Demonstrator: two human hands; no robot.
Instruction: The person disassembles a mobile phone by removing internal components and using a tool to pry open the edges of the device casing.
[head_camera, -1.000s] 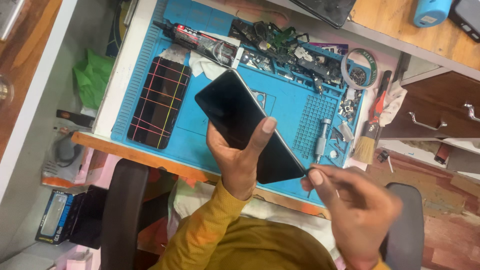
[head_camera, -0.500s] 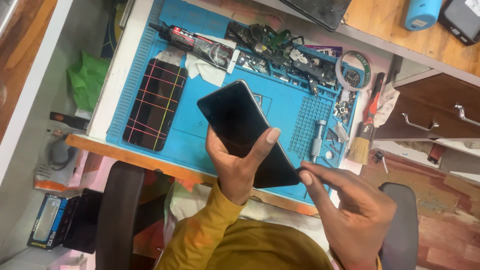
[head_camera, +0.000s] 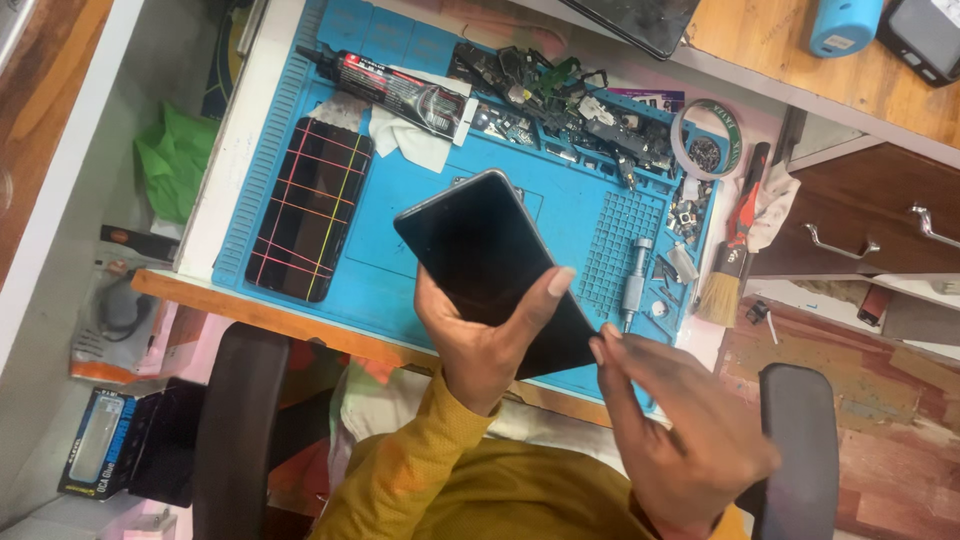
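Left hand (head_camera: 480, 345) holds a dark phone (head_camera: 490, 265) tilted above the near edge of the counter (head_camera: 230, 170), over the blue work mat (head_camera: 400, 260). Grip clamped on phone: thumb across the glass face, fingers behind, so the lower right corner stays free. Right hand (head_camera: 680, 430) comes in at that free corner, fingertips together and touching the phone's edge; whether a small tool is pinched there, cannot tell. Phone is lifted off the mat, likely so the edge is reachable from the side.

On the mat's left part lies a second phone (head_camera: 308, 208), flat, screen showing coloured lines, parked clear of the hands. Near the mat's far-left corner lies a black glue tube (head_camera: 390, 88) on a white cloth (head_camera: 415, 135). Far edge of mat: heap of small phone parts (head_camera: 570, 105). Right part of mat: a silver screwdriver (head_camera: 633, 282) on the gridded tray area, a tape roll (head_camera: 705, 135) just beyond. A brush (head_camera: 722, 280) lies off the mat's right edge, near the counter's right edge. Tools all sit within the right hand's reach.
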